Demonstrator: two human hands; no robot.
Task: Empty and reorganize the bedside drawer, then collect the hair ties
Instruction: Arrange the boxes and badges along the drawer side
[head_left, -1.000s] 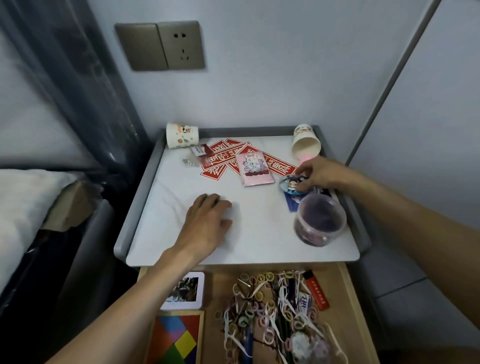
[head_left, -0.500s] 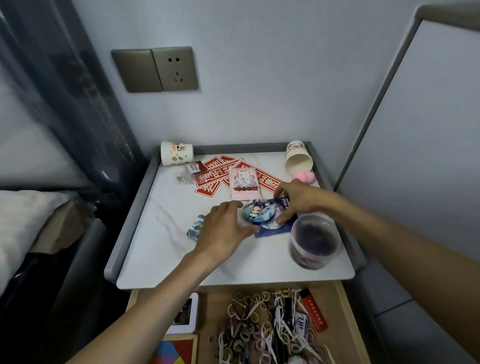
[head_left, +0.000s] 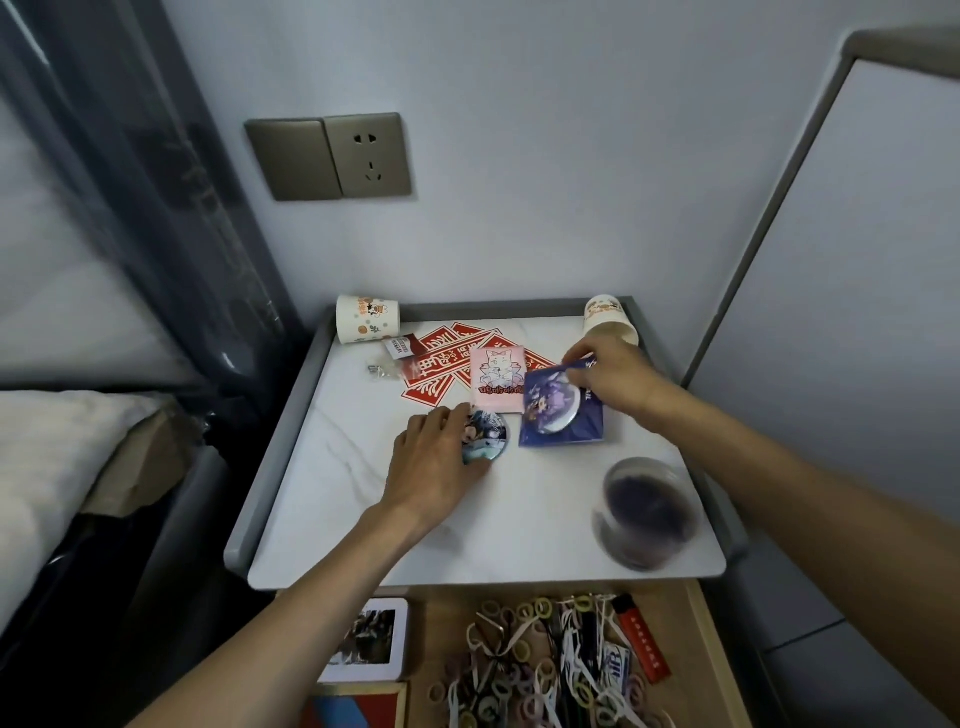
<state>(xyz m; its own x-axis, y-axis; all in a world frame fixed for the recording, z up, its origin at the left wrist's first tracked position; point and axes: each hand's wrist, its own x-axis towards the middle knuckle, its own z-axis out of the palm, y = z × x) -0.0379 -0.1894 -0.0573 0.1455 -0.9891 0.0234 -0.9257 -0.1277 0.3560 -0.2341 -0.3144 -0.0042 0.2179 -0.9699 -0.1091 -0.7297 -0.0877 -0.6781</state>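
On the tabletop, left grip holds badge.

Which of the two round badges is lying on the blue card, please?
The purple badge: it sits on the blue card that the right hand pinches. The teal badge lies directly on the white top, gripped by the left hand.

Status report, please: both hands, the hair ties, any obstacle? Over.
Left hand holds round badge on tabletop. Right hand pinches purple card. Hair ties loose in open drawer, not collected. Red lighter lies beside them.
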